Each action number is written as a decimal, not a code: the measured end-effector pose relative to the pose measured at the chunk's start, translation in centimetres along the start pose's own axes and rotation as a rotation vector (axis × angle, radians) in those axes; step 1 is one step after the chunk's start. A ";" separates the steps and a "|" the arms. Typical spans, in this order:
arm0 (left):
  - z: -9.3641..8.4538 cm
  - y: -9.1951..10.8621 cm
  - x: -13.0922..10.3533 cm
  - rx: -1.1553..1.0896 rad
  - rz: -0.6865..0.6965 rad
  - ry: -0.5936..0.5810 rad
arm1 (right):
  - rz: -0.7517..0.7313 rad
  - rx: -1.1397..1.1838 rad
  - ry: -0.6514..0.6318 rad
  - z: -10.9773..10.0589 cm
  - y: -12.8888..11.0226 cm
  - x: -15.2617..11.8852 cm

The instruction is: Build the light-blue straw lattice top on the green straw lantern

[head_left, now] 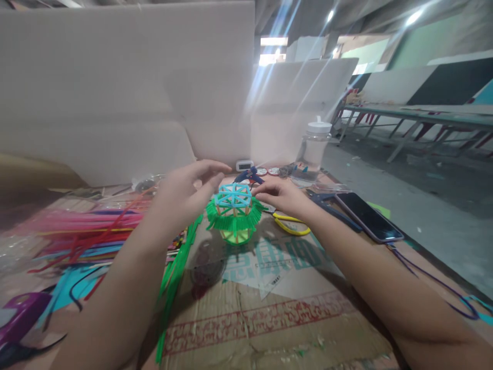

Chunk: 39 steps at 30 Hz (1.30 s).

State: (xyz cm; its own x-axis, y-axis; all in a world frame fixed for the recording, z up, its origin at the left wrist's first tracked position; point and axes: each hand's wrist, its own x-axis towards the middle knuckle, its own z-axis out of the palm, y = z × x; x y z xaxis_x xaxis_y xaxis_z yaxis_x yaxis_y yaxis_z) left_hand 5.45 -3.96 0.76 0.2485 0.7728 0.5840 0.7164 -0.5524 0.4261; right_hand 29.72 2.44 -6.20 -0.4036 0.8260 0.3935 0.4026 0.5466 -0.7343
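Observation:
A small round craft piece (234,221) stands upright on the cardboard, with a blue spoked top, a green fringe around its middle and a pale green base. My left hand (192,187) is at its upper left, fingers stretched and apart, holding nothing. At its upper right is my right hand (283,197), its fingers bent near the blue rim; whether they touch it or hold something small is unclear. Yellow-handled scissors (290,224) lie under and beside my right hand. Behind the piece sits a dark blue tool (248,176), partly hidden.
Pink, red and blue strips (92,231) lie at left, green strips (175,282) nearer the middle. A purple tool (23,313) is at lower left. A phone (370,217) lies at right, a clear bottle (313,149) stands behind, and white boards (127,87) rise at the back.

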 end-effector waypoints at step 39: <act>2.4 -1.5 0.4 0.187 0.353 -0.301 | 0.039 0.204 -0.080 1.6 -0.5 -0.5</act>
State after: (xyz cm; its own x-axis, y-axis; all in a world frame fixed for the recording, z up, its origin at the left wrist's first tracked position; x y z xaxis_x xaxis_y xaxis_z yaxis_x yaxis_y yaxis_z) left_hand 6.03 -2.06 -1.35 0.6544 0.6198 0.4331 0.6524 -0.7524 0.0910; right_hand 28.35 1.53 -6.89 -0.4583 0.8280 0.3231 0.2479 0.4682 -0.8481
